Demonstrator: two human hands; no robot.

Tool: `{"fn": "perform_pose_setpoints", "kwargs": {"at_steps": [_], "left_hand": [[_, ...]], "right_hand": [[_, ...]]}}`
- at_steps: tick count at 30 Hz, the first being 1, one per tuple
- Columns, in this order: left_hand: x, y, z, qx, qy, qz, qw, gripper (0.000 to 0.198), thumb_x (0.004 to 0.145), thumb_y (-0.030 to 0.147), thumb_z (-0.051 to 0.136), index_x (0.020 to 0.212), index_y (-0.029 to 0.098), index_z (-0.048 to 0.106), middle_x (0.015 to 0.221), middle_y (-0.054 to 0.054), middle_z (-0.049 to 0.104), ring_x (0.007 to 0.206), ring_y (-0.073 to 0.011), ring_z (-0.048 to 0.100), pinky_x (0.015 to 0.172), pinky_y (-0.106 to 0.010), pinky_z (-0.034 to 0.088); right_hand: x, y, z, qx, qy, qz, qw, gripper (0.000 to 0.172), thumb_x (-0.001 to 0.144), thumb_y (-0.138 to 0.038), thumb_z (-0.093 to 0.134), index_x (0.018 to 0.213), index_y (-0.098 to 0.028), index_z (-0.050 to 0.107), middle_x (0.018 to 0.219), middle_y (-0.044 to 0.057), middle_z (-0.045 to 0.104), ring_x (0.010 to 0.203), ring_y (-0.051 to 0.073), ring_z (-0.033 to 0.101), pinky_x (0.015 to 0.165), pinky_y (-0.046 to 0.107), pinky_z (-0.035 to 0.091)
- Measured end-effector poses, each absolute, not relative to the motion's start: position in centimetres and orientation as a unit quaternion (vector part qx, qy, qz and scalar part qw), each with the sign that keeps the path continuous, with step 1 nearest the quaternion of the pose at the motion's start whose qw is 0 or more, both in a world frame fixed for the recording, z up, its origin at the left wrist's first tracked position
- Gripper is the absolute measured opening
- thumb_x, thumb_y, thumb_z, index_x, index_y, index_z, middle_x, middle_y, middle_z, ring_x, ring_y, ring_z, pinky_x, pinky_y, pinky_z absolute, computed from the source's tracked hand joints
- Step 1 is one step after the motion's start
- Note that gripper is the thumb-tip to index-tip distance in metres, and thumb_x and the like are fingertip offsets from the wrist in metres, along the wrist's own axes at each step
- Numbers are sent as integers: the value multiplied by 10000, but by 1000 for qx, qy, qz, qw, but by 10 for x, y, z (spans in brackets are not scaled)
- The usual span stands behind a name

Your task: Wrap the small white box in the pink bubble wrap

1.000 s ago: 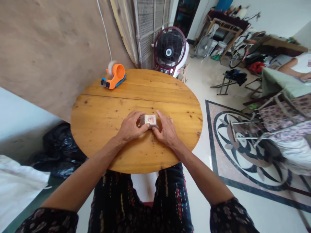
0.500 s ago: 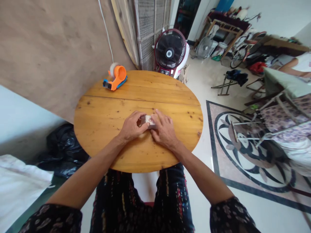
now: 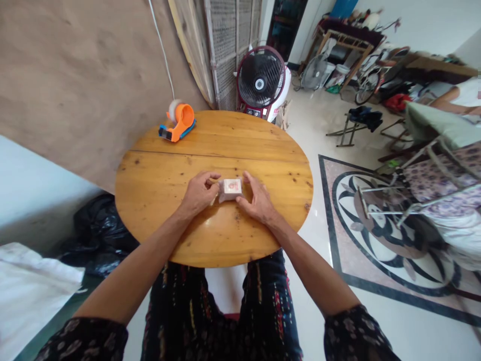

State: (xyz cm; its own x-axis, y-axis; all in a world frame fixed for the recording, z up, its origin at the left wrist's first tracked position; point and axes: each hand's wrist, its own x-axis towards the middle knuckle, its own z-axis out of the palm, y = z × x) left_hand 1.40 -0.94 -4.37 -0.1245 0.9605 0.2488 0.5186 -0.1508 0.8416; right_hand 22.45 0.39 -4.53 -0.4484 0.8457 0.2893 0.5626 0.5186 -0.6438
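A small box (image 3: 232,187), pale on top with a reddish print and seemingly wrapped in clear film, rests on the wooden table (image 3: 210,235) between my hands. My left hand (image 3: 200,194) is at the box's left end, its index finger stretched out and its thumb near the film's edge; I cannot tell whether it touches. Around the right end sits my right hand (image 3: 258,199), thumb and fingers apart, the thumb close to the lower right corner. An orange and blue tape dispenser (image 3: 183,120) with a roll of tape stands at the table's far left.
A fan (image 3: 260,82) stands beyond the table's far edge, and a board wall (image 3: 82,65) rises along the left. Black plastic bags (image 3: 99,225) lie at lower left. On the right are a folding stool (image 3: 351,128) and a person's arm (image 3: 447,98) at another table.
My hands have drawn apart from the box, the right one moving right and uncovering its printed top. The box stays on the table in about the same place.
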Motion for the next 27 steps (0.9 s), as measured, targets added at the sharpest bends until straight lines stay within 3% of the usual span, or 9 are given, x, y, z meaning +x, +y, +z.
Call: {"fn": "perform_pose_setpoints", "kwargs": {"at_steps": [7, 12, 18, 23, 27], "left_hand": [[24, -7, -45, 619, 581, 458, 264, 193, 806, 311, 549, 848, 165, 668, 810, -40, 696, 707, -150, 631, 677, -263, 515], [25, -7, -44, 628, 589, 447, 243, 165, 722, 237, 529, 806, 167, 653, 763, -27, 665, 679, -150, 605, 658, -266, 514], [19, -13, -40, 649, 562, 434, 272, 555, 643, 231, 508, 1181, 131, 597, 1132, -118, 629, 921, -225, 631, 787, -356, 551], [17, -18, -37, 705, 510, 384, 309, 681, 693, 266, 544, 1361, 155, 470, 1369, -151, 525, 1199, -306, 551, 979, -461, 490], [21, -18, -44, 714, 507, 370, 312, 769, 716, 279, 585, 1442, 162, 361, 1450, -168, 452, 1286, -330, 490, 1064, -514, 414]], "right_hand": [[224, 5, -46, -418, -828, 214, 306, 665, 847, -289, 575, 1462, -198, 339, 1316, 121, 595, 1233, 273, 527, 1062, 493, 362], [224, 4, -47, -414, -836, 186, 309, 627, 843, -292, 584, 1429, -191, 387, 1301, 124, 599, 1195, 273, 544, 1046, 472, 375], [223, 3, -44, -420, -831, 192, 309, 706, 803, -294, 614, 1448, -183, 350, 1316, 138, 585, 1221, 293, 526, 1060, 511, 352], [222, 4, -42, -422, -829, 202, 306, 782, 772, -331, 657, 1464, -193, 320, 1445, 149, 467, 1316, 294, 451, 1087, 509, 337], [222, 3, -42, -417, -840, 205, 281, 804, 808, -384, 651, 1486, -180, 270, 1472, 139, 444, 1342, 273, 435, 1098, 459, 339]]}}
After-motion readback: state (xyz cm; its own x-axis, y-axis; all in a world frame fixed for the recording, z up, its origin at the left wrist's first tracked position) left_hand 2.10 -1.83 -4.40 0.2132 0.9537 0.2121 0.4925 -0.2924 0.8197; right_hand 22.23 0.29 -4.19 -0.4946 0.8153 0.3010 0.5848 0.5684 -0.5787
